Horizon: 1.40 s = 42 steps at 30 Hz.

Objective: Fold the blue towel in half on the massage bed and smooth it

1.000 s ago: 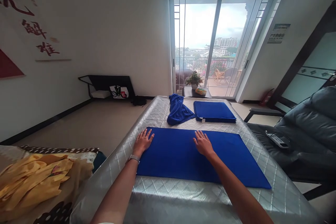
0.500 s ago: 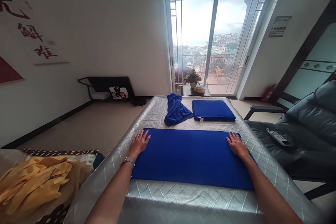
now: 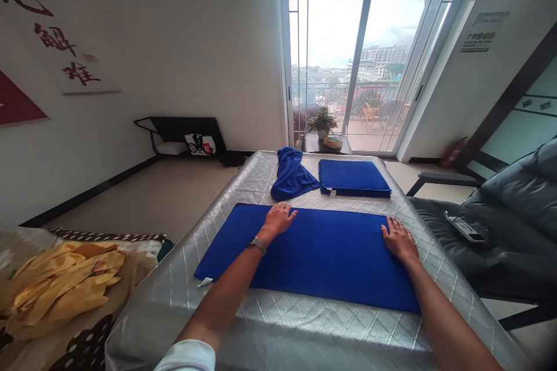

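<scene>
Rests the left hand [image 3: 279,219] palm down at the far edge of a flat blue cloth [image 3: 322,261], left of its middle, with fingers extended, slightly apart and gripping nothing. Rests the right hand [image 3: 401,240] likewise at the far right corner of the same cloth, with fingers loosely spread and nothing held between them. Cannot tell the amount of pressure under either palm. Wears a grey wristband [image 3: 259,245] on the left wrist and a white sleeve [image 3: 187,355] higher up that arm. Has the flat cloth laid out lengthwise across a silver quilted cover [image 3: 187,243], with a white tag [image 3: 205,282] poking out at the near left corner and the right edge partly hidden under the right forearm. Just beyond the far edge, has a crumpled blue cloth [image 3: 292,177] on the left and a neat blue stack [image 3: 354,177] on the right, almost touching each other. Farther off, faces a potted plant [image 3: 322,122] and a small yellow packet [image 3: 333,142] on a dark seat [image 3: 308,144], in front of a sliding glass door [image 3: 331,29]. To the right, has a dark armchair [image 3: 513,197] with a pale handheld device [image 3: 467,227] lying on it; to the left, a rumpled yellow cloth [image 3: 65,284] on brown bedding, well apart from both hands
</scene>
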Motion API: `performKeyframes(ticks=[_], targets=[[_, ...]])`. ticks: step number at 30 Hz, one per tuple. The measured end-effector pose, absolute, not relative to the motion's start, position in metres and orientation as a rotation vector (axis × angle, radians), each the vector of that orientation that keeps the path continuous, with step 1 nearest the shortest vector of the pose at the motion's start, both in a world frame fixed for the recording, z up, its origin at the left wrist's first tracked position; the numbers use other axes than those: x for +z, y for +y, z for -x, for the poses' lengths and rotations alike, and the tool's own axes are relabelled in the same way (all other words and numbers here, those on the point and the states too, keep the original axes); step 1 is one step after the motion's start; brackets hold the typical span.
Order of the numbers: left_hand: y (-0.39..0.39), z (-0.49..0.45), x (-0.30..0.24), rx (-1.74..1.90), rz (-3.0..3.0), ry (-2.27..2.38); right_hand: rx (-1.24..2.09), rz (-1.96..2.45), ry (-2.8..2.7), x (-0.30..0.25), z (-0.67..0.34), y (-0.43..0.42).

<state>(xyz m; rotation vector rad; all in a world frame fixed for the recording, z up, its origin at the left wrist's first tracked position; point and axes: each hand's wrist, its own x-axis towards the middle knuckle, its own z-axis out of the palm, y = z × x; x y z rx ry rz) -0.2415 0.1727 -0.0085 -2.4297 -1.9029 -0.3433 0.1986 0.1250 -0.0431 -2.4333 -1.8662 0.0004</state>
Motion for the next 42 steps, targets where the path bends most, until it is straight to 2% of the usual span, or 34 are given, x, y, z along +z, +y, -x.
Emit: performKeyframes(ticks=[3, 6, 18, 26, 30, 37, 42], targets=[[0.162, 0.19, -0.025, -0.41, 2.595, -1.798, 0.004, 2.431, -1.855, -0.043, -0.199, 0.124], [0.158, 0.187, -0.036, -0.371, 2.624, -1.837, 0.001, 2.429, -1.855, -0.042, -0.198, 0.123], [0.175, 0.381, -0.039, -0.152, 2.158, -2.354, -0.031, 2.451, -1.872, -0.042, -0.199, 0.124], [0.172, 0.385, -0.042, -0.238, 2.079, -2.332, -0.187, 2.646, -1.839, -0.023, -0.179, 0.129], [0.172, 0.384, -0.042, -0.259, 2.08, -2.326, -0.337, 2.438, -1.996, -0.009, -0.116, 0.134], [0.172, 0.387, -0.043, -0.287, 2.1, -2.312, 0.111, 1.891, -2.325, -0.007, 0.029, 0.138], [0.172, 0.388, -0.042, -0.242, 2.089, -2.324, 0.233, 1.918, -2.33, -0.019, 0.038, 0.142]])
